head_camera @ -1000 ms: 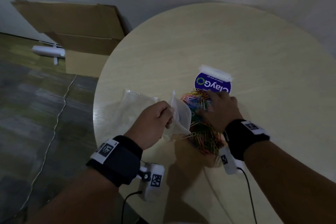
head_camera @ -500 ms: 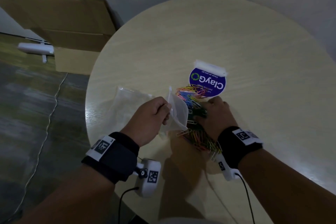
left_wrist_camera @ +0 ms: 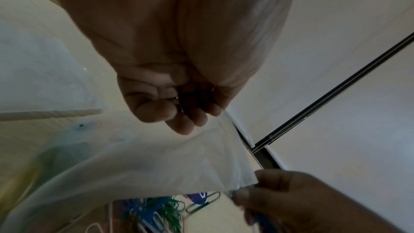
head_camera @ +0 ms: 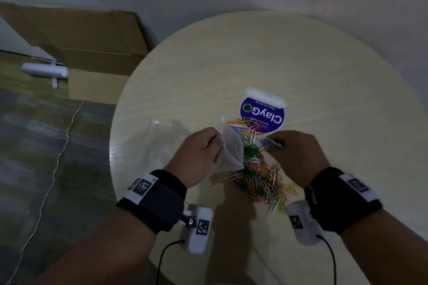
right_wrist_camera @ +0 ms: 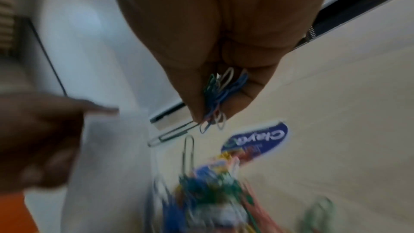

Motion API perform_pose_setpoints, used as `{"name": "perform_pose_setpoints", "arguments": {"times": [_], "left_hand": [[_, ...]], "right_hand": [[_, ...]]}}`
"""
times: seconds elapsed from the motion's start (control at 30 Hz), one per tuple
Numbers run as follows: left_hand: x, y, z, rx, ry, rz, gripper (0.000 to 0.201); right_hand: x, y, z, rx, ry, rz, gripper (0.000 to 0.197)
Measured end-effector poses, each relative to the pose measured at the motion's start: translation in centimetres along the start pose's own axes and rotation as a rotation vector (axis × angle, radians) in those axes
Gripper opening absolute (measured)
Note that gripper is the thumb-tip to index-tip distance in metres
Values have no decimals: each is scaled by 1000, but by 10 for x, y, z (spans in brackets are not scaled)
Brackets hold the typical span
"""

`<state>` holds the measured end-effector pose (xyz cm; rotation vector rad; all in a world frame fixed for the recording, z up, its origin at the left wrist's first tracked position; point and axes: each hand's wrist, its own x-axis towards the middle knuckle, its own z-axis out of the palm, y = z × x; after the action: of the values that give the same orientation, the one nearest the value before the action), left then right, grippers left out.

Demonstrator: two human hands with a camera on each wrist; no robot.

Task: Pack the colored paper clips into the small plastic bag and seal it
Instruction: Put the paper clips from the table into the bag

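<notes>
A heap of colored paper clips lies on the round table between my hands. My left hand pinches the rim of a small clear plastic bag, lifted above the table with its mouth facing right; the left wrist view shows the fingertips on the bag. My right hand is raised just right of the bag's mouth and pinches a bunch of clips, mostly blue and white, seen in the right wrist view. Loose clips blur below it.
A second clear plastic bag lies flat on the table left of my left hand. A round blue "ClayGo" sticker is on the table behind the heap. Cardboard boxes stand on the floor to the left, past the table's edge.
My right hand has risen off the heap with a bunch of clips pinched in it and now sits by the bag's mouth. The left hand keeps its hold on the bag.
</notes>
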<state>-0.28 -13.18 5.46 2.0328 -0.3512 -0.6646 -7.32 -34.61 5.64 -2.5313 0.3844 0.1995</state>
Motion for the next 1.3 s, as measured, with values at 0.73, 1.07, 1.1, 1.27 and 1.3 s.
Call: {"name": "perform_pose_setpoints", "arguments": {"times": [0.73, 1.07, 1.1, 1.27, 1.3], "left_hand": [[2, 4, 0, 38, -16, -8, 32], [-2, -5, -2, -10, 17, -6, 33], [-3, -6, -3, -10, 14, -7, 33], [-5, -8, -4, -7, 12, -11, 32], [-6, -8, -3, -6, 12, -12, 32]], "right_hand": [[10, -50, -6, 338, -103, -30, 38], [-1, -2, -10, 973, -23, 264, 23], [-5, 15, -5, 809, 15, 332, 19], [-31, 45, 48, -94, -168, 365, 65], [-34, 41, 55, -102, -159, 334, 60]]}}
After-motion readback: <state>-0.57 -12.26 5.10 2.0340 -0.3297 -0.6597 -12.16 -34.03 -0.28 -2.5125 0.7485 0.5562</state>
